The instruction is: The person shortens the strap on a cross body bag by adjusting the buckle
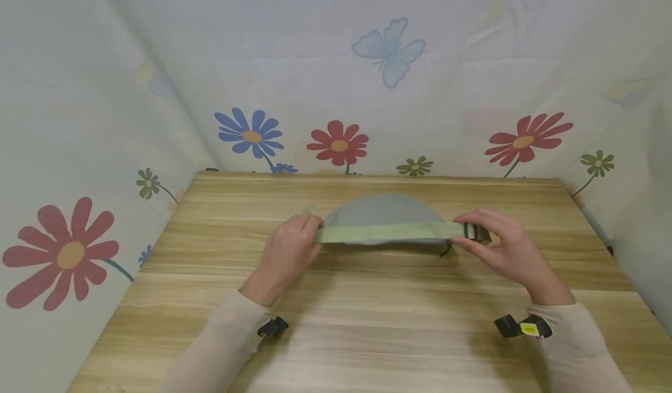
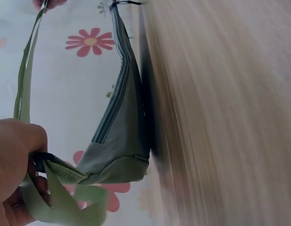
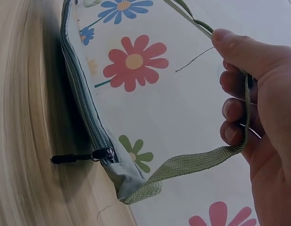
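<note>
A grey-green waist bag (image 1: 388, 206) stands on the wooden table, its zipper side toward me. Its pale green strap (image 1: 383, 232) is stretched level across the front, between both hands. At the bag's left end, my left hand (image 1: 289, 244) grips the strap; a loose loop of webbing (image 2: 65, 205) hangs below those fingers in the left wrist view. My right hand (image 1: 506, 244) pinches the strap near a black buckle (image 1: 472, 231), beyond the bag's right end. The zipper (image 2: 112, 106) looks closed, and its black pull (image 3: 74, 158) hangs at the right corner.
The wooden table (image 1: 378, 323) runs back to a pale cloth wall (image 1: 294, 60) printed with flowers and a butterfly. More cloth hangs at the left and right sides. Black devices (image 1: 273, 327) are strapped at both wrists.
</note>
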Demonstrator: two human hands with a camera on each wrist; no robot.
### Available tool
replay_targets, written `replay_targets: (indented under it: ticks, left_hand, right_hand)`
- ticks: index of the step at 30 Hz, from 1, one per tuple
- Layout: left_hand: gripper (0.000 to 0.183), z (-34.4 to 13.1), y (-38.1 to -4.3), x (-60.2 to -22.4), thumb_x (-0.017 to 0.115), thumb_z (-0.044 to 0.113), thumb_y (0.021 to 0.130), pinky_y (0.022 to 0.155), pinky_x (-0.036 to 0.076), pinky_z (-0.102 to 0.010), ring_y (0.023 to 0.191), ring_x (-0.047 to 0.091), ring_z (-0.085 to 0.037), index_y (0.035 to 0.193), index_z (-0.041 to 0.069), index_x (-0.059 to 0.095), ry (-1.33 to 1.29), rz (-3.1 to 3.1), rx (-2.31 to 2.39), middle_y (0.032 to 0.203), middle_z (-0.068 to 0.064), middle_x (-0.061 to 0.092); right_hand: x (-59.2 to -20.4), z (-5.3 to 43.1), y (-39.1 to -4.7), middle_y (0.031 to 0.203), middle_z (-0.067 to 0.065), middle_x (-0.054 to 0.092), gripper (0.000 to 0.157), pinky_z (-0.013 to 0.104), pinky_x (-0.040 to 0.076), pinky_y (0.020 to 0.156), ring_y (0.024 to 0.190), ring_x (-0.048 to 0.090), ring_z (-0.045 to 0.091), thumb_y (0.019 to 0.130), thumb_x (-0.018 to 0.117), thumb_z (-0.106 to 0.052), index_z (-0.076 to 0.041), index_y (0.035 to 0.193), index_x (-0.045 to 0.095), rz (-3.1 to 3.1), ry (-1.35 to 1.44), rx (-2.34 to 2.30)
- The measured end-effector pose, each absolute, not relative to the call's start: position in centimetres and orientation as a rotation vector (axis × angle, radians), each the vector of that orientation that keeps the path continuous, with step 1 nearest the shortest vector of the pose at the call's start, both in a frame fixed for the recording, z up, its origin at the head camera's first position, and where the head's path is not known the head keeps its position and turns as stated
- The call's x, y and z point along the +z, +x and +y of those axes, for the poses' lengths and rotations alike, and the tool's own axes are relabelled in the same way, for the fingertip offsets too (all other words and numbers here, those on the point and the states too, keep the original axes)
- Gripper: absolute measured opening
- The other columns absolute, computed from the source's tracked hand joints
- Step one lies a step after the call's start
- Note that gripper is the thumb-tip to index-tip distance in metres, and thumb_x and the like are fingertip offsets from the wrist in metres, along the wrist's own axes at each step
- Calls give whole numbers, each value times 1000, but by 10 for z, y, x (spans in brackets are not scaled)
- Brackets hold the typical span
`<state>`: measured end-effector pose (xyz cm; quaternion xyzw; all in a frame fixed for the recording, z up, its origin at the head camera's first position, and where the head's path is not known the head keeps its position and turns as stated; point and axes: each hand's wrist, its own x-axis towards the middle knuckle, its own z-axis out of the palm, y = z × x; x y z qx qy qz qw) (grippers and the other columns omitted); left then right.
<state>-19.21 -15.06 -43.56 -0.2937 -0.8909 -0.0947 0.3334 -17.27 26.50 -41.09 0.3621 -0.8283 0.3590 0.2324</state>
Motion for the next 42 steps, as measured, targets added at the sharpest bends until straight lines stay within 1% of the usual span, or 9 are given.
replay_targets:
  ticks: [4,9,15,21,23,26,30,39,42]
  left_hand:
    - [28,-154,-192,-437,89,-3,74,61,62,-33,69,71,-20,96,2,73,-757,-2333,-242,86,-7,75]
    - [29,-159,-191,-438,89,-3,75,63,63,-35,70,70,-22,97,3,72,-736,-2356,-252,87,-7,74]
    - [29,-163,-191,-438,93,1,78,65,64,-37,72,71,-22,98,4,71,-733,-2375,-272,88,-7,74]
    - [33,-165,-191,-438,96,2,76,67,64,-37,75,72,-22,99,3,72,-752,-2390,-289,90,-6,74]
    - [31,-167,-191,-438,95,2,77,67,64,-37,76,73,-22,99,3,72,-752,-2401,-296,90,-6,74]
    - [28,-170,-192,-439,93,1,80,68,64,-37,77,73,-22,98,3,72,-747,-2412,-307,91,-6,73]
    - [25,-175,-193,-440,91,1,82,67,63,-39,76,71,-23,98,4,71,-739,-2413,-314,90,-6,72]
    - [29,-179,-194,-441,94,4,81,67,63,-37,77,70,-20,100,6,72,-780,-2461,-333,92,-4,72]
    - [29,-178,-193,-439,93,6,83,67,62,-36,78,68,-19,103,6,72,-779,-2498,-384,94,-4,71]
  right_hand:
    - [-412,270,-171,106,1,77,53,11,48,79,91,62,-2,72,92,12,-9,119,78,-2282,966,974]
    - [-413,278,-169,105,4,77,59,7,47,85,96,63,-6,66,91,18,-6,118,78,-2273,921,958]
    - [-413,284,-168,108,6,77,59,6,47,91,104,63,-9,65,91,18,-5,118,79,-2298,891,945]
    - [-415,287,-169,107,10,77,38,5,46,87,99,62,-7,83,92,-6,-4,118,79,-2265,886,954]
    - [-416,288,-169,107,11,77,35,5,46,86,98,62,-6,85,91,-9,-4,118,79,-2270,869,961]
    - [-417,293,-169,107,8,76,40,5,46,85,96,60,-6,80,92,2,-4,117,78,-2291,831,944]
    - [-418,299,-169,108,-3,74,53,5,45,85,95,58,-8,70,90,16,-6,117,78,-2338,779,881]
    - [-419,304,-167,112,-18,69,50,4,42,88,96,56,-10,74,87,17,-5,118,77,-2376,707,879]
    - [-417,301,-167,111,-17,68,51,6,42,85,93,55,-7,74,86,18,-5,119,77,-2355,710,898]
